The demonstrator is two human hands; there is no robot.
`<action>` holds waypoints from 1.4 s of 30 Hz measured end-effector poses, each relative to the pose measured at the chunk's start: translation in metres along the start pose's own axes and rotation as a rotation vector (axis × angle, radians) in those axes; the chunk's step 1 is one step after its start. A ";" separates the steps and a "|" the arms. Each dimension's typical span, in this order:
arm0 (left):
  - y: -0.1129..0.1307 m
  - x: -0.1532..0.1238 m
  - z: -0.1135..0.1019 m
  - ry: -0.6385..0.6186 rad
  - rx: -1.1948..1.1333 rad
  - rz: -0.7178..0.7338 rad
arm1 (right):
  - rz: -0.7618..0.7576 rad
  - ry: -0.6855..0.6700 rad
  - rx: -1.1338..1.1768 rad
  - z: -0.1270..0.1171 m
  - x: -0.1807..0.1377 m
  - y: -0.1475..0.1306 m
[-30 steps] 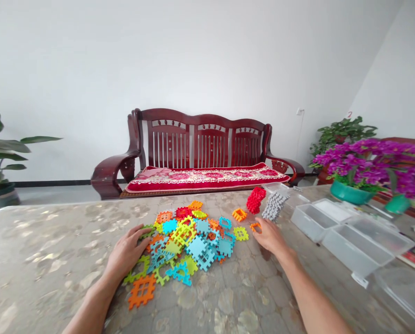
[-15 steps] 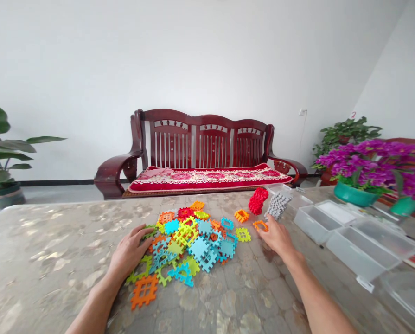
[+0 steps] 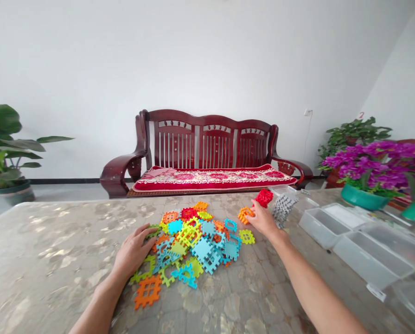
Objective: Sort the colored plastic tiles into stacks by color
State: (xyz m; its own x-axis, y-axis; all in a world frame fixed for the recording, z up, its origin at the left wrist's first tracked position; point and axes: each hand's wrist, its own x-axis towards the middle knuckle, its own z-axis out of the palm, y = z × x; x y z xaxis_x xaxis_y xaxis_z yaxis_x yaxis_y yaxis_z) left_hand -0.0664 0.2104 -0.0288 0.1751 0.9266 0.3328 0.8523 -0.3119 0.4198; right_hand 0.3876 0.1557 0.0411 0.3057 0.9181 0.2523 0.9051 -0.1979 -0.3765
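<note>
A heap of flat, toothed plastic pieces [image 3: 193,239] in blue, green, yellow, orange and red lies on the marbled table [image 3: 54,246]. My left hand [image 3: 135,252] rests flat on the heap's left edge with its fingers stretched out, touching green pieces. My right hand [image 3: 262,219] reaches beyond the heap and pinches an orange piece [image 3: 244,215] at a small orange stack. Just behind that hand stand a red stack [image 3: 264,196] and a grey stack [image 3: 283,209]. A lone orange grid piece [image 3: 147,291] lies nearest to me.
Clear plastic boxes [image 3: 363,243] stand in a row at the right. Purple flowers in a teal pot [image 3: 363,197] sit behind them. Across the room there is a dark wooden bench [image 3: 207,153] with a red cushion, with a leafy plant [image 3: 5,153] at the far left.
My right hand has carried an orange piece from the table near the heap's right side up and back to the orange stack. The left hand has stayed on the heap.
</note>
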 end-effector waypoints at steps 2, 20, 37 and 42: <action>0.000 0.000 0.000 -0.001 0.000 0.000 | -0.013 -0.023 -0.021 0.003 0.002 0.001; 0.010 -0.003 -0.004 -0.014 -0.017 -0.019 | -0.423 -0.225 0.102 0.067 0.040 -0.102; 0.015 -0.006 -0.007 -0.007 -0.023 -0.046 | -0.563 -0.542 -0.123 0.074 0.081 -0.133; 0.014 -0.005 -0.007 -0.009 -0.025 -0.037 | -0.456 -0.422 -0.188 0.063 0.064 -0.118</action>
State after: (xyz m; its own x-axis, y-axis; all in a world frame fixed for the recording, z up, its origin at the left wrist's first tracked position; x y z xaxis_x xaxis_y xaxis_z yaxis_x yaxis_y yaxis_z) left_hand -0.0585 0.1997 -0.0187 0.1482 0.9394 0.3092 0.8456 -0.2825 0.4530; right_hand 0.2813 0.2592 0.0455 -0.2296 0.9726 -0.0361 0.9645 0.2225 -0.1421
